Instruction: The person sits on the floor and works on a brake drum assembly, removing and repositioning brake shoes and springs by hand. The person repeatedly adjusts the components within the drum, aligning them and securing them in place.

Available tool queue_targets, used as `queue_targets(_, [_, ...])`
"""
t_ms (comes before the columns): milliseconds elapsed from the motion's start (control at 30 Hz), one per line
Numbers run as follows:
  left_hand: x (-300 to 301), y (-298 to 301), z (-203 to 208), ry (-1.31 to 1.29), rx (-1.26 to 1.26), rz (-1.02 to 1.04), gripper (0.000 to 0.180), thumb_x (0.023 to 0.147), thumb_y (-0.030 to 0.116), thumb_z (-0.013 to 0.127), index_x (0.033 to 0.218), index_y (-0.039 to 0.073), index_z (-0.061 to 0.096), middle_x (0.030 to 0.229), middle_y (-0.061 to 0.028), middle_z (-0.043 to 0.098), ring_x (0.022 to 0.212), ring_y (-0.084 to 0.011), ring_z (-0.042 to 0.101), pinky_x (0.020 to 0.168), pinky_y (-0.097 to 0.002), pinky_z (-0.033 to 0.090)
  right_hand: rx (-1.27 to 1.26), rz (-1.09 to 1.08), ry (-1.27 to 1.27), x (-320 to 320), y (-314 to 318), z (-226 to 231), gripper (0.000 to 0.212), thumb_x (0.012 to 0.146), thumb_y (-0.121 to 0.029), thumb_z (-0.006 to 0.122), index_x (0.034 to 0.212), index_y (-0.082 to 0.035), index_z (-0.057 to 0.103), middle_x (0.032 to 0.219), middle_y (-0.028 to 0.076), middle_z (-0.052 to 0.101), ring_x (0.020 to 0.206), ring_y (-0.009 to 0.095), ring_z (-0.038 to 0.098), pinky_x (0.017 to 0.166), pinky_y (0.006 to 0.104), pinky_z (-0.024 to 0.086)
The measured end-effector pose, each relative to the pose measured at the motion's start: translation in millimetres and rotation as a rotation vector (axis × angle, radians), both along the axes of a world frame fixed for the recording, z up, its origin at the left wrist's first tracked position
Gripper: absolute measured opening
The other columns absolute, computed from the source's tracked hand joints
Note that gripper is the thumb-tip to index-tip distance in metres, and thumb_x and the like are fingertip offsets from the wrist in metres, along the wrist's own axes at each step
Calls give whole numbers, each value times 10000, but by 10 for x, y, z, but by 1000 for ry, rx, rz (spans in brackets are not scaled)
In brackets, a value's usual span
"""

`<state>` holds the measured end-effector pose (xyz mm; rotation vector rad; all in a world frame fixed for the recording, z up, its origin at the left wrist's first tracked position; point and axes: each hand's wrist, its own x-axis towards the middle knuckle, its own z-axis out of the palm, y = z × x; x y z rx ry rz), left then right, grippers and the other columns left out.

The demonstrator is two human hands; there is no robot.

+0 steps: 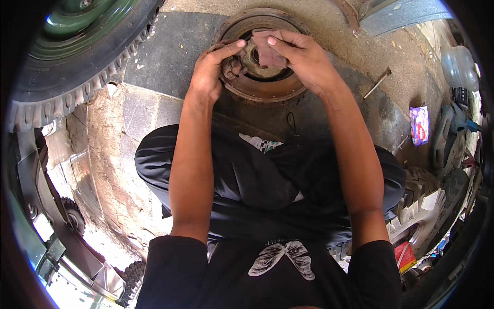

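Over a round, rusty brake drum point(280, 92) on the ground, both my hands are raised close together. My right hand point(306, 54) pinches a folded reddish-brown sheet, which looks like sandpaper point(268, 55), with the thumb on top. My left hand point(208, 69) is closed, its thumb stretched toward the sheet and its fingers curled beneath. What those fingers hold, if anything, I cannot make out. Behind the sheet, the hub opening in the drum's middle is partly hidden.
A large tyre on a green wheel point(85, 62) stands at the far left. To the right lie a thin metal rod with a head point(377, 83), a purple packet point(419, 125) and a clear plastic bottle point(459, 68). A blue-grey metal piece point(404, 14) is at the far right.
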<state>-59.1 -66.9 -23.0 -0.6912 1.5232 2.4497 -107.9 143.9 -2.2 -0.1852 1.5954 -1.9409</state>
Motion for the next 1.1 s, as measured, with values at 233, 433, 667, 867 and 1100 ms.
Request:
queue_targets(233, [22,-14,21,41,-1,-34,358,904,195,833,1157,-20,698,908,-43,691,685,-106,588,586,-255,461,134,-48,213,15,-66,-62,353,966,-172,777,1262,15,736,1112,93,772,966,146,719,876,303,584])
queue_targets(433, [30,16,84,51,-56,-83,412,942,269,797,1192,-30,663,864,-26,641,652,-99,535,643,-258,491,74,-182,88,41,-98,-109,443,906,-124,835,1285,63,700,1138,123,764,1000,173,718,868,294,582])
queue_targets(667, [12,61,110,115,-131,-75,280,906,144,827,1084,-38,710,843,-28,657,632,-97,552,566,-246,421,21,-148,100,19,-116,-135,381,888,-51,825,1238,55,720,1115,132,766,904,171,731,817,321,610])
queue_targets(867, [8,14,35,118,-133,-47,235,885,79,815,1059,-38,710,819,-33,652,615,-97,540,555,-249,407,160,-99,101,-1,-62,-151,424,898,-124,840,1263,42,700,1141,138,759,947,187,738,825,324,616])
queue_targets(1100, [-11,52,70,93,-141,-27,241,855,90,847,1024,-27,721,807,-33,654,608,-99,550,543,-249,420,259,-205,313,-58,-62,-196,378,883,-154,863,1189,26,734,1075,121,783,953,163,740,777,298,600])
